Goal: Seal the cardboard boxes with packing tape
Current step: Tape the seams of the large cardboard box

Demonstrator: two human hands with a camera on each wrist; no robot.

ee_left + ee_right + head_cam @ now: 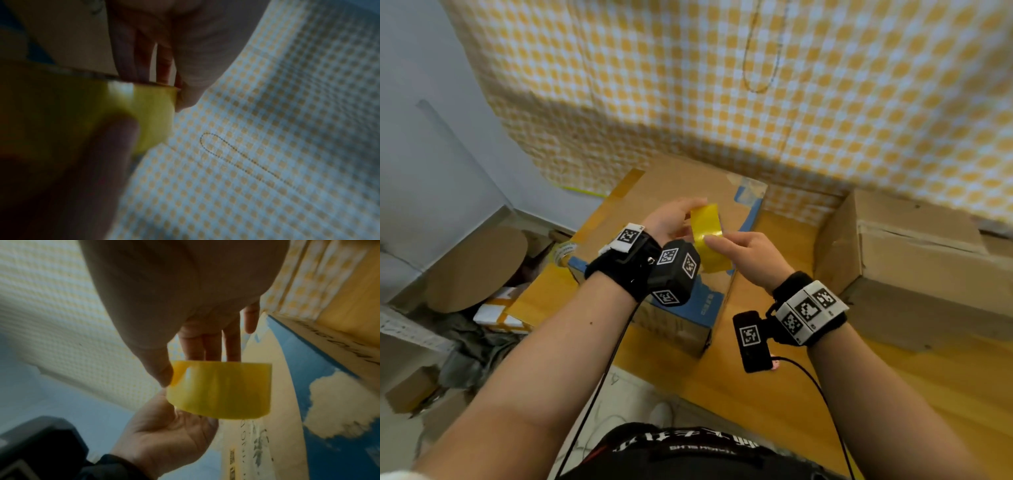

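I hold the yellow tape roll (707, 236) in the air between both hands, above the printed blue-and-brown cardboard box (674, 192) that sits on the wooden table (774, 387). My left hand (671, 222) cups the roll from the far left side, fingers curled round it, while my right hand (746, 257) pinches its near edge, thumb on the outer face. A second, plain cardboard box (914, 260) lies well apart to the right, against the checked yellow curtain (722, 85).

A roll of yellow packing tape (708, 236) is held up in the air, above a closed cardboard box with blue printing (664, 246) near the desk's left edge. A second, plain cardboard box (914, 260) lies toward the right edge.
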